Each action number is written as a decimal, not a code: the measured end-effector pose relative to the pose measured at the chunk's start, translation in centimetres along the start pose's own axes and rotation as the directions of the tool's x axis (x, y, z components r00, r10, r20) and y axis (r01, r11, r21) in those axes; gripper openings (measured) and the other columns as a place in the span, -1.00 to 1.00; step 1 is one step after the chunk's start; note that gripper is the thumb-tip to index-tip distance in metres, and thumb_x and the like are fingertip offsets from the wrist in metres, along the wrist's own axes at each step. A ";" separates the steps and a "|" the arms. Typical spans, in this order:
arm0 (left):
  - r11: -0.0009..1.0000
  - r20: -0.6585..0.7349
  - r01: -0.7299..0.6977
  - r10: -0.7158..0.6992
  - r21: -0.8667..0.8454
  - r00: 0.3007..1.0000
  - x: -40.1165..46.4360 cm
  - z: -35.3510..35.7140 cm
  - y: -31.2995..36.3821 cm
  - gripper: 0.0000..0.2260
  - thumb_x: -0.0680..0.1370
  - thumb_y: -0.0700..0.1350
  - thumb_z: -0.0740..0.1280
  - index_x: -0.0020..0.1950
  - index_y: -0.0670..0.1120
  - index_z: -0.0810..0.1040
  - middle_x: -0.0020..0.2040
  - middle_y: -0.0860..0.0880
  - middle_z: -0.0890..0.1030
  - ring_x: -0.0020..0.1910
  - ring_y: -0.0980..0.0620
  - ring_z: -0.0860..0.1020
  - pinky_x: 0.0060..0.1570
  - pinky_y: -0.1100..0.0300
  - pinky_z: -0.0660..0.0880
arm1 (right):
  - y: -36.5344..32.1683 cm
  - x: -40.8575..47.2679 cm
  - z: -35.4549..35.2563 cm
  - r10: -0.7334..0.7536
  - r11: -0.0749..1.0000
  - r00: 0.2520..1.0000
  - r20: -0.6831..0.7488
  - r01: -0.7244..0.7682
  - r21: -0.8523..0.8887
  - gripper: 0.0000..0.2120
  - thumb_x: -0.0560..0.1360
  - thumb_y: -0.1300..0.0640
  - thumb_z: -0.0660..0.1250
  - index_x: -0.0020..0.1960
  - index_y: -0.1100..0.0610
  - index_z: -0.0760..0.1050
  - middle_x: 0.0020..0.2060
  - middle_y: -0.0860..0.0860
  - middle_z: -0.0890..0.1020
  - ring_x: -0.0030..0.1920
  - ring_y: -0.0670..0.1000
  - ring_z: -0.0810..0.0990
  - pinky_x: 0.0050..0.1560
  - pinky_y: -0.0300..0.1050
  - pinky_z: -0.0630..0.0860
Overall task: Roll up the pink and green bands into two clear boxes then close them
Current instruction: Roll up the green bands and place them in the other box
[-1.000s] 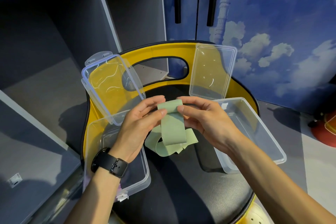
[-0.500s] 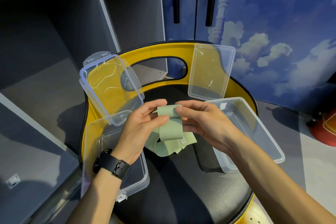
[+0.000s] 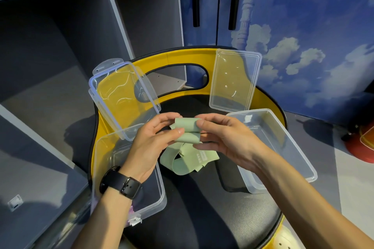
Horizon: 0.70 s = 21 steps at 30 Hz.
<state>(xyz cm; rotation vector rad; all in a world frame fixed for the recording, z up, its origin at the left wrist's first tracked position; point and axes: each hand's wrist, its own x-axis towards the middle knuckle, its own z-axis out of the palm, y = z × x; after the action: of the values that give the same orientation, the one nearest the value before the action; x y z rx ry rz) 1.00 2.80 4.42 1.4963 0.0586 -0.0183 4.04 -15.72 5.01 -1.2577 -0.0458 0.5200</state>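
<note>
Now the green band (image 3: 187,127) shows a thicker roll than before, pinched by left hand (image 3: 150,143) and right hand (image 3: 224,140) above the chair seat (image 3: 212,218); the right clear box (image 3: 283,143) beside it is empty.

Bare forearms; a black buckled watch (image 3: 121,183) circles the left wrist.

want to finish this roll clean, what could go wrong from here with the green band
1. The roll is only started: the left hand and right hand pinch the green band at its ends, so a slipped pinch would likely let it spring open.
2. The loose tail lies crumpled and folded on the black seat; it may feed in twisted, giving a lopsided roll.
3. The right clear box overhangs the seat cushion, so a forearm nudge might tip it.
</note>
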 end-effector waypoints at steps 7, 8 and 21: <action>0.997 0.024 0.053 -0.051 -0.051 0.998 0.1 -0.2 0.4 -0.63 0.41 -0.12 0.41 0.22 -0.07 0.56 0.07 -0.06 0.69 0.03 0.02 0.67 -0.04 0.21 0.61 | 0.0 0.0 0.0 -0.076 0.997 0.997 0.006 0.076 -0.008 -0.78 0.48 0.36 0.38 0.11 0.22 0.58 -0.03 0.17 0.66 -0.05 0.11 0.66 0.01 -0.10 0.65; 0.998 0.017 0.056 -0.055 -0.039 0.998 0.1 -0.2 0.4 -0.67 0.44 -0.16 0.41 0.21 -0.08 0.56 0.05 -0.08 0.69 0.01 0.01 0.67 -0.06 0.23 0.61 | 0.1 0.1 0.0 -0.081 0.996 0.997 0.005 0.081 -0.031 -0.77 0.47 0.36 0.39 0.10 0.21 0.59 -0.02 0.17 0.66 -0.04 0.10 0.66 0.01 -0.11 0.65; 0.984 0.054 -0.003 -0.007 0.180 0.999 0.0 -0.3 0.3 -0.72 0.41 -0.38 0.46 0.01 -0.06 0.62 0.03 -0.03 0.69 -0.02 0.05 0.68 -0.07 0.31 0.57 | -1.7 0.4 0.5 -0.220 0.347 0.955 0.199 0.267 -0.899 -0.75 0.44 -0.05 0.45 0.10 -0.04 0.59 -0.09 -0.12 0.66 -0.08 -0.07 0.59 0.00 -0.03 0.58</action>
<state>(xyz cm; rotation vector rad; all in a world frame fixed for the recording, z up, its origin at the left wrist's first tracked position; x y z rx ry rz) 0.96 3.08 4.73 1.6760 0.0150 -0.0670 4.88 -15.45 6.63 -2.3231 -0.6542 0.2137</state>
